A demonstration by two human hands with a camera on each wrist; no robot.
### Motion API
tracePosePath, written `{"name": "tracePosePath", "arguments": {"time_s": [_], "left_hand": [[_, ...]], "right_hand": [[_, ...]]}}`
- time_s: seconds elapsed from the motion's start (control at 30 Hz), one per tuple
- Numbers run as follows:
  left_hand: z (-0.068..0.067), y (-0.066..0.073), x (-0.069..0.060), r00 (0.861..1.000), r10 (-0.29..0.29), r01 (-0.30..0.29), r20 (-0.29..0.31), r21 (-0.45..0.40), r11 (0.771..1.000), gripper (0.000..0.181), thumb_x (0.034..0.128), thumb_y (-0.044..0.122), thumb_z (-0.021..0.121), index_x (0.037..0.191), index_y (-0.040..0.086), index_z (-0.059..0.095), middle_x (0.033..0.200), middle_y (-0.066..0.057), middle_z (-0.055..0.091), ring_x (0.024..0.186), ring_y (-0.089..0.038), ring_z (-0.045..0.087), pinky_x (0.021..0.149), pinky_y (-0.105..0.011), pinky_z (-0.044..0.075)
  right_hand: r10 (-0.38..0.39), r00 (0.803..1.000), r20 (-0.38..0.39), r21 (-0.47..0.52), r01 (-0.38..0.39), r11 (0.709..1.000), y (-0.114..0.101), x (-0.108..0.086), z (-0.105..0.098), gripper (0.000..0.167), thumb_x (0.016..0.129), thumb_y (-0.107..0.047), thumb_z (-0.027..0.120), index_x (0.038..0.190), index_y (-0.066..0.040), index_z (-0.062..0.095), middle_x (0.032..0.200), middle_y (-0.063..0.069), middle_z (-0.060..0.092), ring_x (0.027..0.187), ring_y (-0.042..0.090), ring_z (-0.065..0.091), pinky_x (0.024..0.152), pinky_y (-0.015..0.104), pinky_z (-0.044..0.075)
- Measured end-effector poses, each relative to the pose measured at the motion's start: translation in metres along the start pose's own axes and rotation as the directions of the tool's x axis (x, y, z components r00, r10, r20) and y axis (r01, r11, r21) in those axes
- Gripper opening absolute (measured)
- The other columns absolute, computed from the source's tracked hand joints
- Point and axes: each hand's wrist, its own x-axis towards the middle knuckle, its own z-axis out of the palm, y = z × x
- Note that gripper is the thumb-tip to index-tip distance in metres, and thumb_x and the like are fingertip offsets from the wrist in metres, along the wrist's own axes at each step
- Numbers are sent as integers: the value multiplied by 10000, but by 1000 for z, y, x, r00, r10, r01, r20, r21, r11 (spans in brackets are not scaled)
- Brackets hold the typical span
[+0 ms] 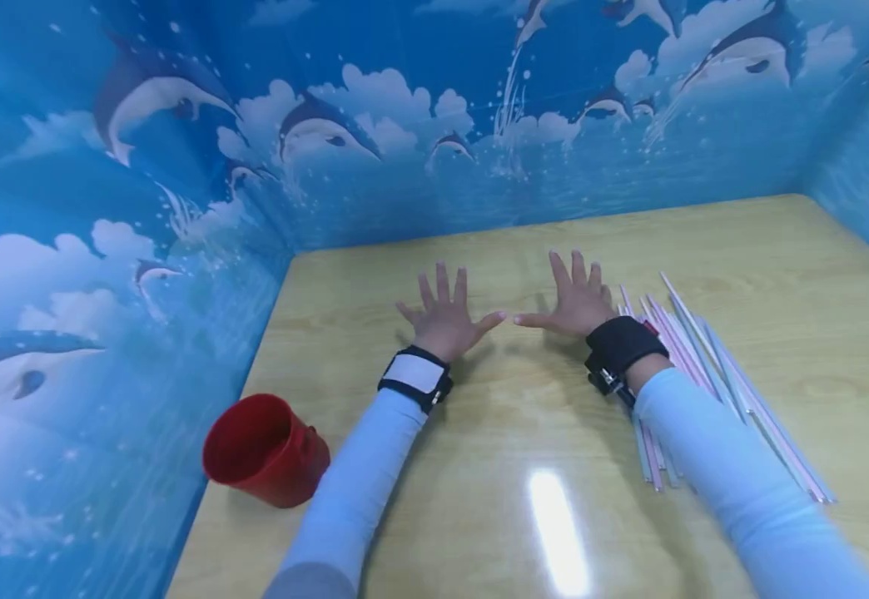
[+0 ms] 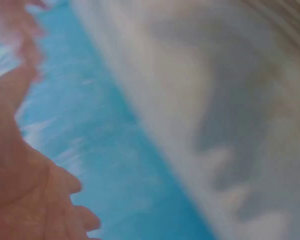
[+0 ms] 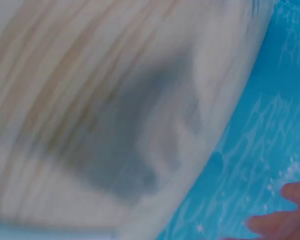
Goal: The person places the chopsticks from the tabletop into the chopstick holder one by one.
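Both hands are held out over the table with fingers straight and spread, and neither holds anything. In the head view my left hand [image 1: 445, 320] is near the middle, its thumb pointing toward the other thumb with a small gap between the tips. My right hand [image 1: 575, 304] is just left of a loose bundle of thin pink, white and blue sticks [image 1: 734, 378], and its wrist and forearm cover part of them. A red cup [image 1: 270, 453] stands to the left of my left forearm. The left wrist view shows the left palm [image 2: 25, 190]; the right wrist view shows some fingertips [image 3: 277, 220].
The wooden table [image 1: 494, 433] has a bright light reflection near its front. A blue curtain [image 1: 404, 166] with dolphins and clouds runs along the table's back and left edges, and also hangs at the right.
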Motion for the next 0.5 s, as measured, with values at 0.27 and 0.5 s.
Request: {"name": "tracePosePath", "arguments": {"time_s": [0.27,0.5], "left_hand": [[-88,-33,-134,887,122,-173,-444,-76,982,803,712,570,517,1341,175,211,1424,-111,56,1297,-312,22,1002,-571,126],[-86,-126,-208,682,-285,88,-673,-312,946,1062,572,379,743,1357,173,59,1422,-49,64,1293,-220,37,1006,-536,177]], "right_hand": [[1,999,52,-98,4,995,37,-27,-44,275,744,-271,594,686,-5,556,555,74,510,478,189,459,530,362,422],[49,975,215,-184,-9,983,62,-46,-39,376,701,-296,616,420,-135,424,390,-61,355,364,81,341,381,218,309]]}}
